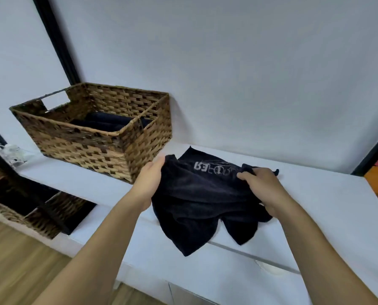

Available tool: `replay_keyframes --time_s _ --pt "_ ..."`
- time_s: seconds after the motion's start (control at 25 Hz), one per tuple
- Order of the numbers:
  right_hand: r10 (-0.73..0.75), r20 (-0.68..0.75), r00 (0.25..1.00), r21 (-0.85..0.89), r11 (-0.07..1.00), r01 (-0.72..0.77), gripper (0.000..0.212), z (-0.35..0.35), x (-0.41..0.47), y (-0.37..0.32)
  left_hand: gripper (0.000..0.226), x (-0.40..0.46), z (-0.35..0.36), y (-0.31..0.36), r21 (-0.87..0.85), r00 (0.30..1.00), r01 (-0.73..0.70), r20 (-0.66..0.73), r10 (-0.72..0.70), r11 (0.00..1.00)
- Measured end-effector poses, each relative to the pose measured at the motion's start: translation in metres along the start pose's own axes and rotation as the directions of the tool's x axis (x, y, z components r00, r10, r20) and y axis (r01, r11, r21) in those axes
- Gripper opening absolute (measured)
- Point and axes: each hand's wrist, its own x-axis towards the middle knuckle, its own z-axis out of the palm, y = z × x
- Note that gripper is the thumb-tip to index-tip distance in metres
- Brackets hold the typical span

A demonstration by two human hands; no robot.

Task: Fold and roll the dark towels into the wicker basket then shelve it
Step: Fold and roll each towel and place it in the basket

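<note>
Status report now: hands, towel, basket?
Left hand and right hand both grip the dark towel, still unfolded. Wicker basket left, rolled towels inside. Nothing blocking.

Bare forearms, no sleeves, hands unadorned

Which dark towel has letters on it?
The dark towel held by both hands, left hand and right hand, shows pale lettering. The rolled dark towels inside the brown wicker basket show none.

Home storage corner, white cabinet, wicker basket, wood floor
</note>
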Motion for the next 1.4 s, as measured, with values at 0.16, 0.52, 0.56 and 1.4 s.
replay_keyframes --time_s 0.16,0.52,0.56,1.4 --pt "-0.339 -0.182 0.923 0.076 0.931 0.357 0.025 0.003 -0.021 -0.03 0.022 -0.029 -0.027 0.003 0.144 0.989 -0.149 0.013 0.149 0.978" --pt "-0.265 -0.03 0.964 -0.359 0.903 0.237 0.054 0.141 -0.14 -0.021 0.031 -0.14 -0.175 -0.135 0.179 0.948 0.054 -0.32 0.006 0.982" --pt "-0.227 0.07 0.971 -0.353 0.905 0.237 0.051 0.166 -0.16 -0.012 0.033 -0.159 -0.198 -0.171 0.069 0.921 0.172 -0.364 -0.135 0.983" --pt "0.27 0.778 0.568 -0.207 0.963 -0.174 0.014 0.412 -0.361 0.063 0.056 -0.467 -0.387 -0.353 -0.16 0.452 0.367 -0.83 -0.326 0.916"
